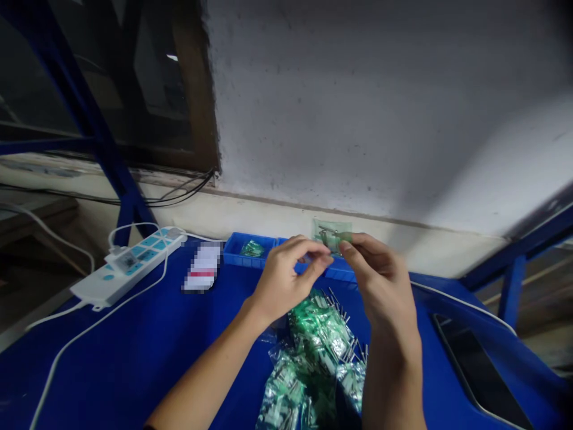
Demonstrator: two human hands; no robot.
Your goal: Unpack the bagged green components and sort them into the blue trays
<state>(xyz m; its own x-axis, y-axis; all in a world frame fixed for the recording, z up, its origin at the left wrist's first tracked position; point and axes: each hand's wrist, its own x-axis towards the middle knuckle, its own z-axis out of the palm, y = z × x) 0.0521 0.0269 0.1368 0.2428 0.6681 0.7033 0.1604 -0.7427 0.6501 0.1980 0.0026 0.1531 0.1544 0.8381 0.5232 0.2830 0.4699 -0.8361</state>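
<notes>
My right hand [380,275] pinches a small clear greenish plastic bag [332,230] by its lower right side. Several metal screw-like pieces show through the plastic. Close to the bag's lower edge, my left hand [293,272] has thumb and forefinger pressed together. Whether those fingertips hold the bag's edge or something tiny cannot be made out. Below both hands lies a heap of green plastic bags [317,325] filled with metal parts. Thin metal pins [347,349] stick out along the heap's right side.
Blue bins [233,258] stand along the wall; the left one contains small green packets [252,248]. A white power strip [129,269] with cables lies at left, beside a pixelated white item [203,267]. A dark phone [478,370] rests at right on the blue tabletop [147,358].
</notes>
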